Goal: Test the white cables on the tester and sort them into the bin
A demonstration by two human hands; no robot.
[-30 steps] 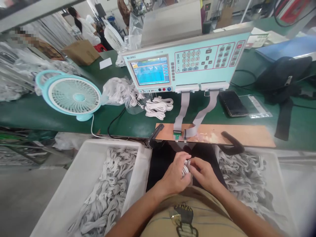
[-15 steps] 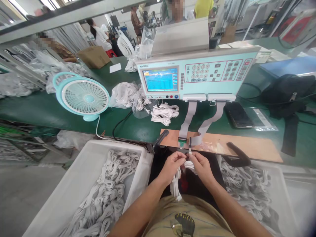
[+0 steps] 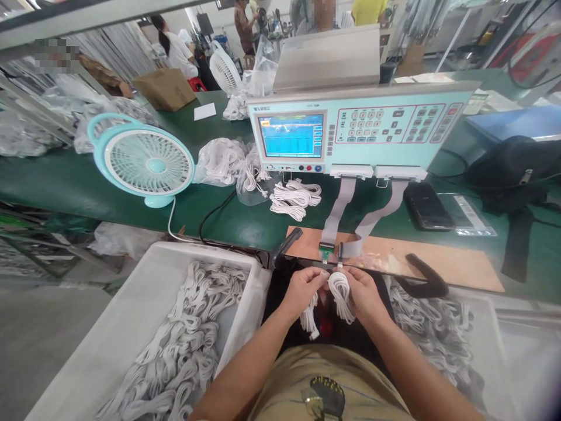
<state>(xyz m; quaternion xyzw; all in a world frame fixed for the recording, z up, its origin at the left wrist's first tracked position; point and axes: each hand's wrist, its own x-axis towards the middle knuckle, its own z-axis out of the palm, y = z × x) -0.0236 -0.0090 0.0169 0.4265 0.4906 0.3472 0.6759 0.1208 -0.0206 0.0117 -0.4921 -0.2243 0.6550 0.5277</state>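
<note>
Coil: the white coil (image 3: 340, 297) hangs by my right hand (image 3: 362, 290), just below the black connector (image 3: 340, 252).
Right hand: fingers closed around its upper end; I can't tell if the plug is seated.
Left hand: my left hand (image 3: 304, 289) is pinched nearly shut, second coil (image 3: 309, 318) hanging beneath.
Green connector: I see no plug on the green connector (image 3: 325, 254).
Board: the board (image 3: 456, 269) bears both connectors, ribbons (image 3: 339, 207) running to the tester (image 3: 368, 137), screen lit.
Progress: one end is up at a connector; coils fill much of both bins (image 3: 109, 316), checked or unchecked I can't tell.
</note>
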